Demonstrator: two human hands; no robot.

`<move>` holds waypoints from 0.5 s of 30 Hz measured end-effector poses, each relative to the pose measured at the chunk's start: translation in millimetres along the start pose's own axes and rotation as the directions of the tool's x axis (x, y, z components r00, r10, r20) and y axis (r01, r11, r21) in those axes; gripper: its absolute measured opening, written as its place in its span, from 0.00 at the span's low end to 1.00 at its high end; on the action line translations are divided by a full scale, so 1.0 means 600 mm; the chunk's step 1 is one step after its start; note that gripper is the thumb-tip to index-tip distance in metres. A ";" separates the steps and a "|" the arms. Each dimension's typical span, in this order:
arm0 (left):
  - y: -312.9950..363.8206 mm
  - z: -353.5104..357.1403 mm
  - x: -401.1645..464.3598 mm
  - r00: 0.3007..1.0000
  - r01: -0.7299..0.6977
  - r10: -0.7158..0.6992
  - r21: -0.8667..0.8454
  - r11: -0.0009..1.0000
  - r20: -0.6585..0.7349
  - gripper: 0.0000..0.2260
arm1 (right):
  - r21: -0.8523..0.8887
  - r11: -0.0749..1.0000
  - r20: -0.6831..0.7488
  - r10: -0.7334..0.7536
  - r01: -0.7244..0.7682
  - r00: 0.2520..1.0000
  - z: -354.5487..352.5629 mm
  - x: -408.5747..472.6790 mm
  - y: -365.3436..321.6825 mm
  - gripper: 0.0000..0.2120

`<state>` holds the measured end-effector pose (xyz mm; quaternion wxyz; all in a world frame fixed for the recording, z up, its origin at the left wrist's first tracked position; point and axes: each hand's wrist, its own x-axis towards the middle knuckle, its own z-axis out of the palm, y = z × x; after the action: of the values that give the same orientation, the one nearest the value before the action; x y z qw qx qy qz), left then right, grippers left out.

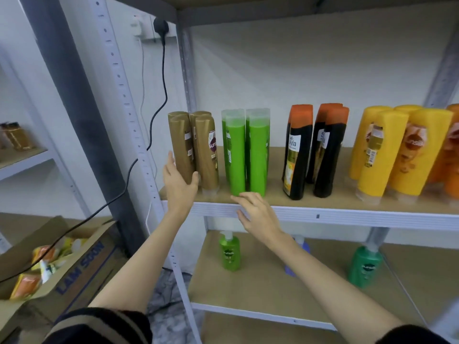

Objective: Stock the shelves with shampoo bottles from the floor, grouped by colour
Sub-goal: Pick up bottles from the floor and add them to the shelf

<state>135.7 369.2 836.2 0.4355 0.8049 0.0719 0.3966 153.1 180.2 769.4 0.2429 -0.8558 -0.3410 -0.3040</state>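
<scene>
- Bright, even, diffuse light; only faint, soft shadows on the shelf (335, 192).
- Whole frame slightly soft; box (74, 264) at near left smeared.
- Wide-angle bend: uprights (82, 115) lean and curve; near-right corner blurred.

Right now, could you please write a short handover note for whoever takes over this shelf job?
Left hand grips the front gold bottle at the shelf's left end.
Right hand open, fingers at the shelf edge before the green bottles.
Done: gold, green, black-and-orange bottles and yellow bottles stand grouped.
Left: settle the gold bottle. Three lone bottles stand on the lower shelf. No floor stock in view.
</scene>
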 end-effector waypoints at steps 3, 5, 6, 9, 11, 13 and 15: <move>0.015 0.017 -0.086 0.989 -0.141 0.140 -0.034 0.989 -0.040 0.23 | 0.030 0.998 -0.012 0.056 -0.056 0.998 -0.046 -0.050 0.023 0.16; 0.022 0.040 -0.146 0.976 -0.196 0.200 -0.056 0.979 0.090 0.16 | 0.040 0.993 0.016 0.109 -0.109 0.994 -0.075 -0.091 0.040 0.17; 0.025 0.053 -0.174 0.964 -0.180 0.189 -0.065 0.982 0.190 0.15 | 0.041 0.988 0.031 0.147 -0.148 0.989 -0.091 -0.113 0.049 0.17; 0.023 0.096 -0.243 0.879 -0.088 0.095 -0.037 0.995 0.468 0.09 | 0.024 0.956 0.090 0.290 -0.293 0.953 -0.133 -0.183 0.080 0.14; 0.017 0.122 -0.280 0.811 -0.081 0.071 -0.008 0.997 0.580 0.07 | 0.000 0.918 0.190 0.388 -0.396 0.902 -0.153 -0.231 0.109 0.16; 0.010 0.142 -0.316 0.751 -0.066 0.026 0.036 0.997 0.659 0.09 | -0.048 0.873 0.329 0.473 -0.485 0.818 -0.165 -0.280 0.137 0.18; -0.002 0.163 -0.352 0.699 -0.022 -0.047 0.086 0.996 0.714 0.10 | -0.089 0.817 0.419 0.550 -0.570 0.722 -0.171 -0.332 0.158 0.20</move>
<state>61.9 209.8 683.8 0.3961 0.9135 -0.0798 0.0466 70.0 -32.1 684.8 0.2625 -0.9575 -0.1182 -0.0139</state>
